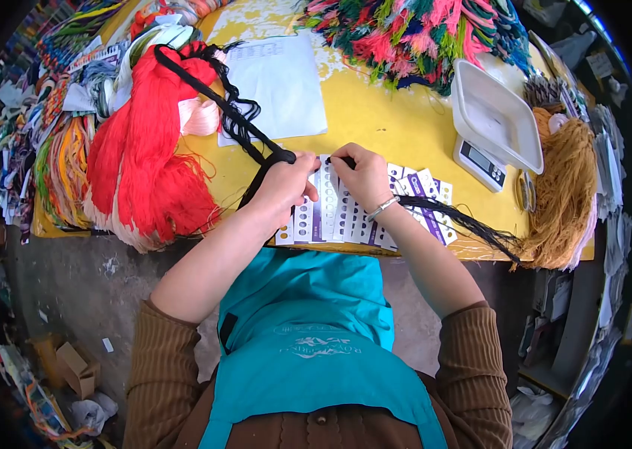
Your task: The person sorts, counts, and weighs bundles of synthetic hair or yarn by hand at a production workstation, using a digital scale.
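Note:
My left hand (287,182) is closed around a twisted black thread hank (211,93), which runs up and left from it across the table. Close beside it, my right hand (363,176) pinches with its fingertips over the punched thread cards (329,198). A bit of black thread shows at that pinch. The cards are white and purple, with rows of holes, and lie overlapped under both hands near the table's front edge. A loose bundle of black thread (458,217) extends right from beneath my right wrist.
Red thread hanks (144,142) hang over the front edge at left, beside a white paper sheet (278,90). At right stand a scale with a white tray (495,112), small scissors (527,191) and brown thread (564,187). Multicoloured thread (421,37) lies at the back.

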Action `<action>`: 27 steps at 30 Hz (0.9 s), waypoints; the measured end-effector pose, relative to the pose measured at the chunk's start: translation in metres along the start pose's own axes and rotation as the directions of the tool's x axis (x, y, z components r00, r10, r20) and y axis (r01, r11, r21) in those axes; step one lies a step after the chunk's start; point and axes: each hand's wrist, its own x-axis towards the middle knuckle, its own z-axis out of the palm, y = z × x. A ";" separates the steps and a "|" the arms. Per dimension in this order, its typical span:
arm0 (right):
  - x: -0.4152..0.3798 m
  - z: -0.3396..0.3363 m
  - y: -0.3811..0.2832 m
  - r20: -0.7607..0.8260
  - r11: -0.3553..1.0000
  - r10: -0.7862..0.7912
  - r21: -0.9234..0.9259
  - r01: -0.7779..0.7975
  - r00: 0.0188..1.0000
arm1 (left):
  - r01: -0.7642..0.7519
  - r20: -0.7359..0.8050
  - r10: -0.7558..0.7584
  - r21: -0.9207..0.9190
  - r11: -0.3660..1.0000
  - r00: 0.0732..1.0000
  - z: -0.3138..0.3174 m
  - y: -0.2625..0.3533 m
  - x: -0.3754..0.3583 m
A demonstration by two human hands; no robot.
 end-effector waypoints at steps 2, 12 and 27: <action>-0.001 0.000 0.000 -0.005 1.000 -0.015 0.008 0.015 1.000 | 0.052 0.011 -0.051 -0.022 0.998 0.999 -0.005 0.000 0.009; -0.002 0.000 0.001 -0.015 0.999 0.008 0.053 -0.007 1.000 | -0.176 0.080 0.158 0.340 0.924 0.984 0.002 -0.012 0.023; 0.005 -0.002 0.008 0.076 0.989 0.052 0.136 -0.062 0.996 | -0.358 0.217 0.291 0.417 0.835 0.932 -0.002 -0.017 0.057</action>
